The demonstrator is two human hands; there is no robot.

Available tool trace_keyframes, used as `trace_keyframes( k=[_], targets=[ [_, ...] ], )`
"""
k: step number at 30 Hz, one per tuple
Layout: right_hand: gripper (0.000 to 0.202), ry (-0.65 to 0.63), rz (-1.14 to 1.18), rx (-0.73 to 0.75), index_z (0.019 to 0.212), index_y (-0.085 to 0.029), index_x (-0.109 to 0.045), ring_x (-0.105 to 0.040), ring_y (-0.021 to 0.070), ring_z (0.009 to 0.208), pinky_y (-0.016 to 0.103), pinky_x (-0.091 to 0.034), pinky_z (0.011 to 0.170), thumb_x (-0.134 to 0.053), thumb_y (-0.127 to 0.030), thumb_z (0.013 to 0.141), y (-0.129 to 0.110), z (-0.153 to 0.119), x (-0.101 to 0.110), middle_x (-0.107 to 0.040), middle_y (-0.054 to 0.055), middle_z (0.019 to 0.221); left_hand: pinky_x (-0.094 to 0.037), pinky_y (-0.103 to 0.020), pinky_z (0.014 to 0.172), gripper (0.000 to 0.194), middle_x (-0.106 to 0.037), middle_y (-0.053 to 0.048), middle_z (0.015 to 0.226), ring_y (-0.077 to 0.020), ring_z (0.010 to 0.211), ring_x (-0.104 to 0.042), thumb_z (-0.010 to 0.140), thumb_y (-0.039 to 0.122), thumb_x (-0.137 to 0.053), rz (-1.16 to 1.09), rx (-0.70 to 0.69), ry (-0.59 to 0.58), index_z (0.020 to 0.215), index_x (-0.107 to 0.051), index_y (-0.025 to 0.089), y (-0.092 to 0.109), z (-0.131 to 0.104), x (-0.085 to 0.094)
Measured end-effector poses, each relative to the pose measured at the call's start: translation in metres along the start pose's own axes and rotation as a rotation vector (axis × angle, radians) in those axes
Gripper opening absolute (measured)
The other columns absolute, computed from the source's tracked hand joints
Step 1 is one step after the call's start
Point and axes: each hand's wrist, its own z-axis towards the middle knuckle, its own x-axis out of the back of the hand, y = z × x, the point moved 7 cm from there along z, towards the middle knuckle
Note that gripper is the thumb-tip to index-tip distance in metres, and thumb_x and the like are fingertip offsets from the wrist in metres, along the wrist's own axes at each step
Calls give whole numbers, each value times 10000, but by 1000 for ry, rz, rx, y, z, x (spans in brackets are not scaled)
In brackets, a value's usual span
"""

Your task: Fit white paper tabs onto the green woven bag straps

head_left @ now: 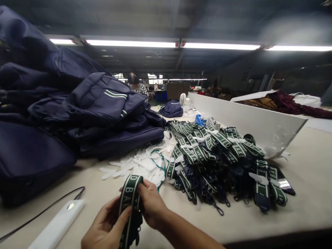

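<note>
Both hands hold one folded dark green strap [130, 193] with white lettering, near the front of the table. My left hand [105, 221] is closed around its lower left side, thumb across the front. Higher up, my right hand [153, 204] pinches the right edge just under the top fold. A dark clip or hook hangs partly hidden at the strap's lower right. To the right lies a pile of similar bundled straps [197, 152], several wrapped with white bands. Behind my hands, loose white strips [145, 164] are scattered, with a thin green cord among them.
Navy backpacks [103, 103] are heaped on the left. A white bar-shaped device [58, 224] with a black cable lies front left. Behind the straps are a blue tape dispenser [199, 120], a small fan [183, 99] and a white partition [243, 121]. A dark phone-like slab [286, 185] lies right.
</note>
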Motion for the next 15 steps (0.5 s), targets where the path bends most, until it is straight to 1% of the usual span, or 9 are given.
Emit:
trace_keyframes(
  k=[2, 4, 6, 8, 9, 10, 11, 13, 15],
  targets=[
    [459, -16, 79, -35, 927, -134, -684, -691, 203, 735, 285, -538, 640, -821, -499, 685, 1, -1, 2, -739, 94, 875, -555, -323, 435, 643, -739, -35, 788, -242, 541, -673, 527, 476, -891, 14, 25, -58, 1045, -618, 209, -4, 0, -7],
    [451, -12, 166, -59, 986, -142, -675, -701, 201, 806, 293, -554, 694, -829, -444, 689, 3, -2, 5, -738, 111, 997, -565, -340, 525, 542, -705, -36, 795, -241, 615, -671, 585, 516, -850, 67, -41, -73, 962, -612, 208, -8, 1, -7],
    [437, 8, 237, -88, 1004, -147, -659, -703, 198, 825, 302, -558, 732, -834, -386, 683, 7, -3, 6, -733, 116, 1040, -570, -383, 707, 448, -665, -63, 916, -265, 787, -671, 626, 561, -801, 225, -223, 5, 834, -629, 204, -6, 1, -1],
    [416, 20, 274, -133, 999, -141, -650, -706, 199, 809, 314, -559, 745, -823, -358, 690, 13, -5, 6, -735, 123, 1027, -509, -411, 899, 410, -615, -88, 1073, -306, 1001, -627, 665, 593, -748, 406, -429, 113, 734, -630, 206, -1, -2, 7],
    [408, 26, 280, -150, 999, -138, -650, -707, 203, 806, 321, -560, 749, -816, -357, 696, 17, -5, 5, -736, 128, 1022, -487, -402, 925, 400, -607, -86, 1084, -305, 1038, -609, 701, 601, -711, 472, -477, 119, 721, -621, 212, -1, -3, 7],
    [408, 41, 281, -157, 1000, -136, -652, -708, 207, 805, 328, -560, 759, -813, -360, 700, 20, -5, 5, -737, 133, 1021, -490, -380, 893, 391, -618, -75, 1025, -285, 1000, -614, 750, 604, -663, 505, -476, 82, 728, -606, 218, -5, -2, 6],
    [413, 62, 278, -152, 1002, -133, -657, -708, 209, 810, 333, -557, 779, -814, -364, 698, 22, -5, 6, -737, 137, 1022, -502, -348, 812, 383, -622, -52, 912, -253, 898, -625, 801, 603, -608, 508, -438, 18, 746, -583, 225, -11, -1, 4],
    [423, 104, 246, -134, 987, -124, -674, -705, 219, 856, 335, -543, 838, -816, -387, 688, 27, -3, 8, -737, 143, 1026, -462, -286, 615, 380, -541, 15, 677, -187, 642, -559, 867, 603, -521, 481, -328, -78, 765, -526, 237, -25, -1, 2],
    [420, 128, 129, -104, 960, -111, -695, -688, 240, 950, 322, -522, 878, -795, -423, 698, 29, -1, 12, -734, 147, 1033, -396, -262, 533, 394, -458, 48, 585, -161, 538, -475, 878, 615, -497, 451, -285, -42, 754, -488, 241, -32, -2, 5]
  ],
)
